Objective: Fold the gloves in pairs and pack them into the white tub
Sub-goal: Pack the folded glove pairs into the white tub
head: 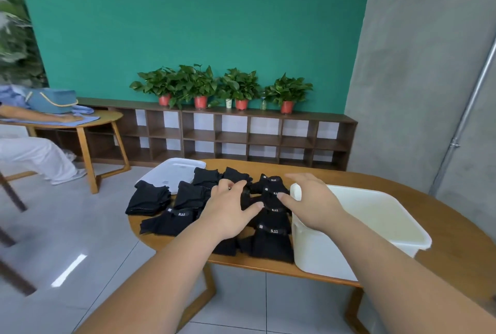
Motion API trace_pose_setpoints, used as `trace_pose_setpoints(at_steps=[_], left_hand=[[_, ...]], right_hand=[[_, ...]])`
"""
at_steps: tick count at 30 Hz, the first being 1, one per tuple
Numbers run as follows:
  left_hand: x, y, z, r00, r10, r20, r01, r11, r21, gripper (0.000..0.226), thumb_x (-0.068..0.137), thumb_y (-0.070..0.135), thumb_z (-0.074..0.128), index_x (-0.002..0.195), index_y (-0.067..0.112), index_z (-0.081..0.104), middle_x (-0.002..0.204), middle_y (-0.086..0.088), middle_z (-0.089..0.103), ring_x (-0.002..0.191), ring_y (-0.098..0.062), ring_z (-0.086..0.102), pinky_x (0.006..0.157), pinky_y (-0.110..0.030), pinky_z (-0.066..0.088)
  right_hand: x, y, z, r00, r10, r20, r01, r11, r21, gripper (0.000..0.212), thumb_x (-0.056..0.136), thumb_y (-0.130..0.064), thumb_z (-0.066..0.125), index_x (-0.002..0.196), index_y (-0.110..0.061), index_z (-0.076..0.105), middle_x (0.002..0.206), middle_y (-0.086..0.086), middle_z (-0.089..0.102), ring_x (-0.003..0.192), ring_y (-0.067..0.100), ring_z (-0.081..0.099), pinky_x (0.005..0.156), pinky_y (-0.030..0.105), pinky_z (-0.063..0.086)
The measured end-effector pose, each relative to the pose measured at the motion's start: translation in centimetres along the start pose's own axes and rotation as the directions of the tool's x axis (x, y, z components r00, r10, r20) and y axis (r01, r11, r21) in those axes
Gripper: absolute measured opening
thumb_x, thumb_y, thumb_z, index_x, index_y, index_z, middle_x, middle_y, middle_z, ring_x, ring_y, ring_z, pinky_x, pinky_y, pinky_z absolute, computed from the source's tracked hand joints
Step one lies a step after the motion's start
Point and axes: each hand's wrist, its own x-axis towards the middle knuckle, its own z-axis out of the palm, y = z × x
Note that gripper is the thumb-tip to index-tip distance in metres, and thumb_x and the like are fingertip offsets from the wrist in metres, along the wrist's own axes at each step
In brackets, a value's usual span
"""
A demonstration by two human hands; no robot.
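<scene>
Sitting far left at a second table, another person leans an arm on blue cloth beside a blue bag. Closer in, on the oval wooden table, a white lid lies at the far-left end. Right of it the black gloves are spread out, some in folded stacks, others loose w/ "5.11" tags showing. They cover the table's left half right up against the tub. Left hand is over the middle of the pile, fingers spread, gripping nothing; can't tell if the tips press the fabric. Right hand hangs just beside it, fingers apart & relaxed, holding nothing, over the gloves nearest the tub's left rim. White tub stands on the table's right part. Along the far green wall, potted plants top a low cubby shelf.
</scene>
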Motion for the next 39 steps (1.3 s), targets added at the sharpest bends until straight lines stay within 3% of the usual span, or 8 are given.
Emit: trace_pose_setpoints(at_steps=[9, 17, 22, 31, 39], left_hand=[[-0.3, -9.7, -3.6, 0.981, -0.185, -0.052, 0.188, 0.981, 0.051, 0.078, 0.100, 0.065, 0.054, 0.165, 0.032, 0.027, 0.158, -0.004, 0.031, 0.149, -0.028, 0.026, 0.119, -0.046, 0.039], [1.1, -18.7, -5.1, 0.933, -0.346, -0.104, 0.355, 0.931, 0.088, 0.067, 0.102, 0.058, 0.055, 0.161, 0.035, 0.035, 0.157, -0.007, 0.036, 0.145, -0.032, 0.033, 0.119, -0.048, 0.040], [2.9, -23.3, -6.2, 0.912, -0.397, -0.108, 0.405, 0.911, 0.079, 0.060, 0.105, 0.052, 0.053, 0.160, 0.037, 0.036, 0.156, -0.009, 0.037, 0.145, -0.034, 0.032, 0.122, -0.046, 0.033], [7.5, -29.2, -6.3, 0.861, -0.505, -0.058, 0.508, 0.859, 0.062, 0.055, 0.108, 0.052, 0.045, 0.160, 0.045, 0.031, 0.150, -0.014, 0.043, 0.134, -0.040, 0.046, 0.116, -0.046, 0.043], [9.2, -31.5, -6.1, 0.883, -0.469, 0.024, 0.469, 0.877, -0.107, 0.051, 0.101, 0.038, 0.069, 0.149, 0.036, 0.052, 0.149, -0.004, 0.054, 0.130, -0.031, 0.058, 0.108, -0.043, 0.054]], right_hand=[[3.1, -8.5, 7.4, 0.975, -0.172, 0.142, 0.173, 0.985, 0.009, 0.066, 0.100, -0.054, 0.060, 0.158, -0.030, 0.041, 0.161, -0.003, 0.041, 0.148, 0.020, 0.037, 0.117, 0.042, 0.041], [4.8, -12.9, 14.4, 0.938, -0.212, 0.274, 0.212, 0.977, 0.031, 0.068, 0.100, -0.055, 0.058, 0.160, -0.036, 0.034, 0.167, -0.005, 0.031, 0.154, 0.021, 0.028, 0.119, 0.044, 0.040], [6.1, -14.5, 17.9, 0.913, -0.215, 0.348, 0.216, 0.976, 0.036, 0.069, 0.100, -0.056, 0.057, 0.162, -0.038, 0.029, 0.171, -0.004, 0.022, 0.156, 0.021, 0.021, 0.121, 0.045, 0.037], [9.7, -16.0, 22.5, 0.866, -0.203, 0.458, 0.244, 0.969, -0.032, 0.077, 0.101, -0.060, 0.053, 0.165, -0.043, 0.013, 0.175, -0.003, -0.003, 0.161, 0.026, 0.001, 0.127, 0.048, 0.025], [11.9, -15.8, 25.6, 0.834, -0.162, 0.528, 0.284, 0.946, -0.158, 0.077, 0.101, -0.068, 0.043, 0.165, -0.045, 0.006, 0.175, 0.000, -0.008, 0.161, 0.029, -0.005, 0.129, 0.052, 0.010]])
